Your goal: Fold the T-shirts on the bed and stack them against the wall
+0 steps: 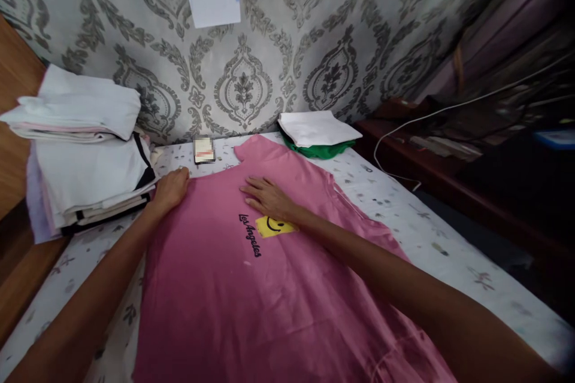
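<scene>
A pink T-shirt (pixel 202 287) is spread over the bed, with black "Los Angeles" lettering and a yellow smiley patch (pixel 269 227) on it. My right hand (pixel 269 198) lies flat on the cloth above the patch, fingers spread. At the shirt's left edge is my left hand (pixel 172 188), its fingers bent together on the fabric; the fingertips are partly hidden. The shirt's far end reaches almost to the wall, and its near right part is wrinkled beneath my right forearm.
A tall stack of folded clothes (pixel 94 161) stands at the left. White cloth (pixel 318 127) rests on folded green cloth (pixel 321 149) by the wall. A small card-like item (pixel 204 149) lies on the patterned bedsheet (pixel 431 239). A white cable (pixel 413 116) hangs at the right.
</scene>
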Action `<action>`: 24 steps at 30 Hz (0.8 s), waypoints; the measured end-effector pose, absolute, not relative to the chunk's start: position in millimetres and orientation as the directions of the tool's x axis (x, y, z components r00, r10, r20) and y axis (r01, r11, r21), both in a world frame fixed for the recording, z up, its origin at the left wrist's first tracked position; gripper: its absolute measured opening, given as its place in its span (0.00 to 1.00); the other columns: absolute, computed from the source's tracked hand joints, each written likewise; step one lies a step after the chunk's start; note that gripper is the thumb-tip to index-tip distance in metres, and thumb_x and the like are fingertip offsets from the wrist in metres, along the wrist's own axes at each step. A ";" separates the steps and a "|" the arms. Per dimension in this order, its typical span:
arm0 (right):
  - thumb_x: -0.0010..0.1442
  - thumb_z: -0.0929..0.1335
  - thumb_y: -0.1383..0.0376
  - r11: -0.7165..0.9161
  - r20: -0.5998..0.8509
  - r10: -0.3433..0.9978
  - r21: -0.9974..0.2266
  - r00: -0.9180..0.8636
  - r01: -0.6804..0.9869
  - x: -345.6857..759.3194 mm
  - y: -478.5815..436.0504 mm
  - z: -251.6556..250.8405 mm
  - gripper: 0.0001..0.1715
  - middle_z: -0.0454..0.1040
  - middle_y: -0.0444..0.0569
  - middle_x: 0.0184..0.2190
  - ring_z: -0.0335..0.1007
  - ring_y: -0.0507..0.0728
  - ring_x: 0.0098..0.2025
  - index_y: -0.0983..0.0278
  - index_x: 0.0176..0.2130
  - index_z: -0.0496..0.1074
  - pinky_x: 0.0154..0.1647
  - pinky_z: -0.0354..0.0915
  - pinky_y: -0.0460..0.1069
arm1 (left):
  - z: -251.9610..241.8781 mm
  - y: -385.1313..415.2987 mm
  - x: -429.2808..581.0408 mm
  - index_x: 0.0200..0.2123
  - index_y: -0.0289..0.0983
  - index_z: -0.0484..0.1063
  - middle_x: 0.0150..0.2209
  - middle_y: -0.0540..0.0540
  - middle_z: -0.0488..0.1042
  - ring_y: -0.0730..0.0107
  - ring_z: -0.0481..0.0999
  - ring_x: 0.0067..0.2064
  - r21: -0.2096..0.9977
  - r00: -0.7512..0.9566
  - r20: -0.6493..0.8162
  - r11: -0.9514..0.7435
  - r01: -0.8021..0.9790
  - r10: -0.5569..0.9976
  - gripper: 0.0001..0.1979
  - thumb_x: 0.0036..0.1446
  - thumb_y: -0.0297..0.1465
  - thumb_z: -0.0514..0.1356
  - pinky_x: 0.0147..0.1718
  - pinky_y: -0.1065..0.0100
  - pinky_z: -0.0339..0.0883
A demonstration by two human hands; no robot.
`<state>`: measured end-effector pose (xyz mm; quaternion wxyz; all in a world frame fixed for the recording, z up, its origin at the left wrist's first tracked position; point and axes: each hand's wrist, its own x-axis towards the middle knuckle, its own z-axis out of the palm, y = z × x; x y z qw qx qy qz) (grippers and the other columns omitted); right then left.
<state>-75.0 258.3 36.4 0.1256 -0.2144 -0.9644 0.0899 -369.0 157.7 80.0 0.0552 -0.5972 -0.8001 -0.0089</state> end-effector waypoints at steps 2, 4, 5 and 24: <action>0.73 0.58 0.55 0.890 0.197 0.440 -0.226 -0.876 0.396 -75.3 257.9 37.4 0.28 0.62 0.57 0.68 0.52 0.62 0.71 0.61 0.65 0.66 0.69 0.48 0.62 | 74.1 153.2 -352.8 0.51 0.33 0.70 0.52 0.30 0.74 0.48 0.72 0.55 -0.081 -0.230 0.167 0.246 0.966 0.959 0.18 0.66 0.27 0.43 0.54 0.50 0.63; 0.73 0.58 0.55 0.890 0.183 0.440 -0.221 -0.879 0.400 -76.2 256.1 39.1 0.28 0.62 0.57 0.68 0.52 0.62 0.71 0.61 0.65 0.66 0.69 0.48 0.62 | 64.7 151.8 -331.8 0.56 0.32 0.68 0.58 0.31 0.72 0.50 0.69 0.61 -0.061 -0.085 0.199 0.099 0.993 0.976 0.21 0.67 0.29 0.43 0.60 0.49 0.59; 0.73 0.58 0.55 0.891 0.178 0.438 -0.218 -0.881 0.399 -76.8 254.8 40.0 0.28 0.62 0.57 0.68 0.52 0.62 0.71 0.61 0.65 0.66 0.69 0.48 0.62 | 59.1 151.7 -321.3 0.59 0.32 0.66 0.61 0.32 0.70 0.52 0.67 0.63 -0.029 -0.001 0.195 0.006 1.000 0.981 0.22 0.68 0.32 0.44 0.62 0.51 0.57; 0.71 0.58 0.64 0.465 0.140 0.885 -0.280 -0.443 0.840 97.4 341.9 41.8 0.23 0.71 0.57 0.60 0.65 0.60 0.60 0.65 0.60 0.69 0.61 0.59 0.54 | 44.4 101.6 -368.8 0.65 0.24 0.61 0.67 0.32 0.63 0.53 0.61 0.69 -0.113 -0.159 0.095 0.169 0.979 0.983 0.32 0.66 0.39 0.41 0.64 0.52 0.56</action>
